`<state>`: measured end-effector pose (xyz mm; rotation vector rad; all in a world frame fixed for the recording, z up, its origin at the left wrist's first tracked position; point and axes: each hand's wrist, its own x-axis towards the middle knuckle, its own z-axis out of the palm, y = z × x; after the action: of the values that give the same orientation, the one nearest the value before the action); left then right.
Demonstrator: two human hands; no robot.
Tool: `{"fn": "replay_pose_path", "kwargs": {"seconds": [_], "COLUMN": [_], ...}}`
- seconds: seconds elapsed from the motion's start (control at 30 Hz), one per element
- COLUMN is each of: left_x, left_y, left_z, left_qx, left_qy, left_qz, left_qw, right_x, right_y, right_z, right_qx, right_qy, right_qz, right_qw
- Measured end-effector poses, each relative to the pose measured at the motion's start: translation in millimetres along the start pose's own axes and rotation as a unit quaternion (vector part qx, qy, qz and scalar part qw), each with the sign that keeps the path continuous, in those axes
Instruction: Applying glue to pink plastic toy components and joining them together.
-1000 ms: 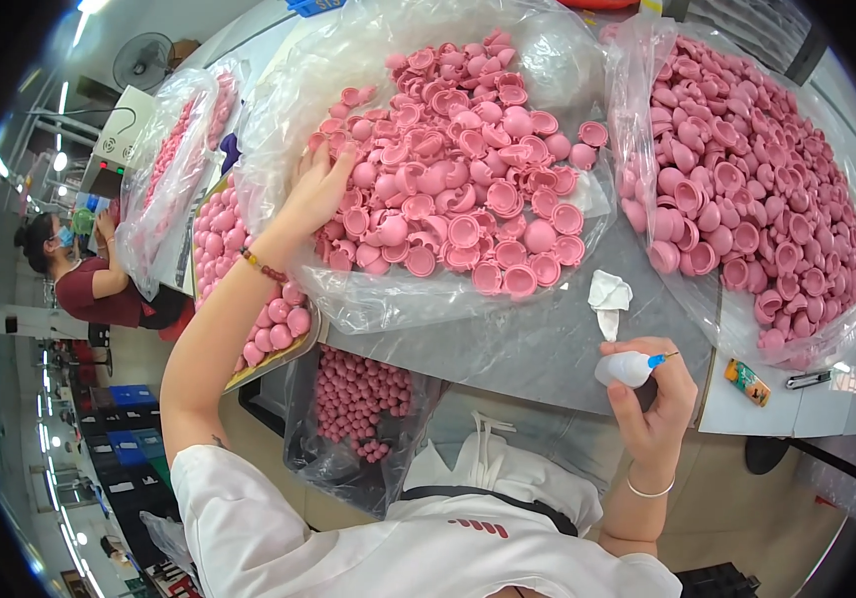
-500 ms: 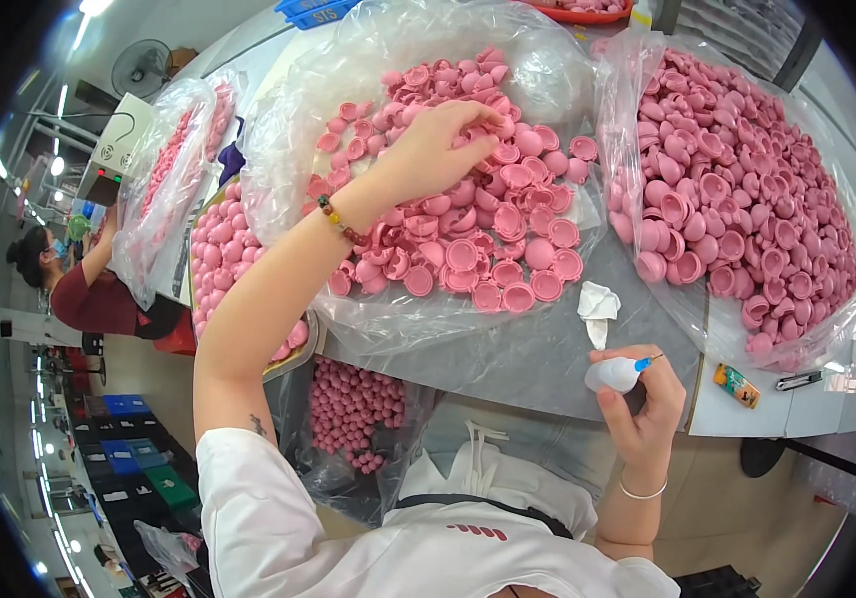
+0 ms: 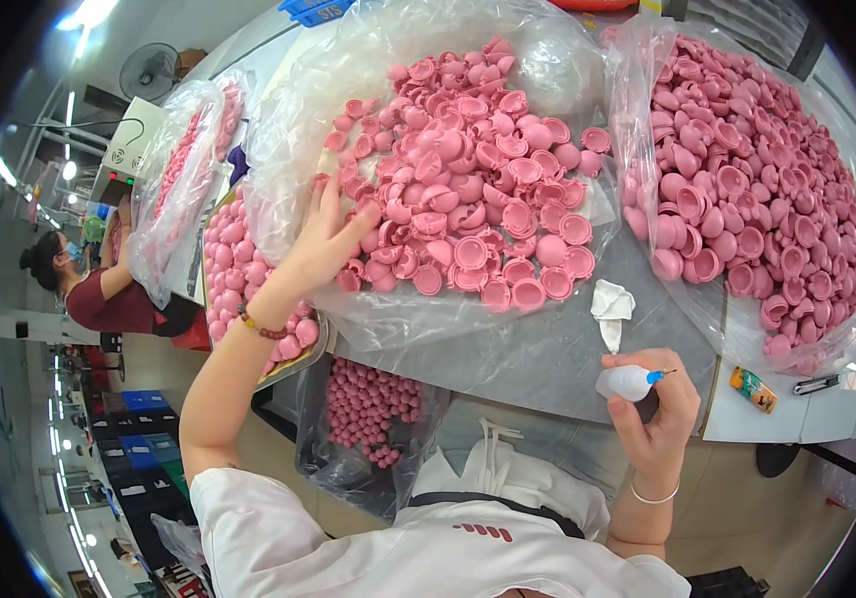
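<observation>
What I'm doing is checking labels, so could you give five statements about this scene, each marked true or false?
1. The right hand holds a white bottle. True.
2. The bottle's tip is red. False: it is blue.
3. The left hand is at the left side of the pink half-shells. True.
4. The crumpled white piece lies right of the orange-and-green tube. False: it lies left.
5. A clear bag on the right holds pink half-shells. True.

Left hand (image 3: 324,245) back beside pink shells (image 3: 468,184)
</observation>
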<state>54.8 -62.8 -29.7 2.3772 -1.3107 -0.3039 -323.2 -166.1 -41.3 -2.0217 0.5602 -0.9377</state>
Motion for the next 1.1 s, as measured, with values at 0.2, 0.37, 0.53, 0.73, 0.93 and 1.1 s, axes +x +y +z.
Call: {"fn": "replay_pose_path", "kwargs": {"seconds": [0.2,0.37,0.53,0.73,0.93,1.1], "left_x": [-12,1,15,25,45,62], "left_y": [19,30,15,25,41,56], "left_z": [-41,-50,-53,-47,-56,-59], "left_qx": [0.223,0.291,0.217,0.165,0.094,-0.025], "left_qy": [-0.167,-0.229,-0.245,-0.208,-0.217,-0.252], "left_qz": [0.095,0.05,0.127,0.181,0.22,0.123], "left_qw": [0.956,0.928,0.936,0.947,0.946,0.96], "right_x": [-1,0,0,1,2,2], "right_y": [0,0,-1,-3,-1,-3], "right_z": [1,3,1,1,3,3], "right_qx": [-0.017,-0.011,-0.026,-0.039,-0.044,-0.052], "right_qy": [-0.002,0.018,0.014,0.011,0.01,0.009], "right_qz": [-0.004,0.0,-0.006,-0.009,-0.003,-0.008], "right_qw": [1.0,1.0,1.0,0.999,0.999,0.999]}}
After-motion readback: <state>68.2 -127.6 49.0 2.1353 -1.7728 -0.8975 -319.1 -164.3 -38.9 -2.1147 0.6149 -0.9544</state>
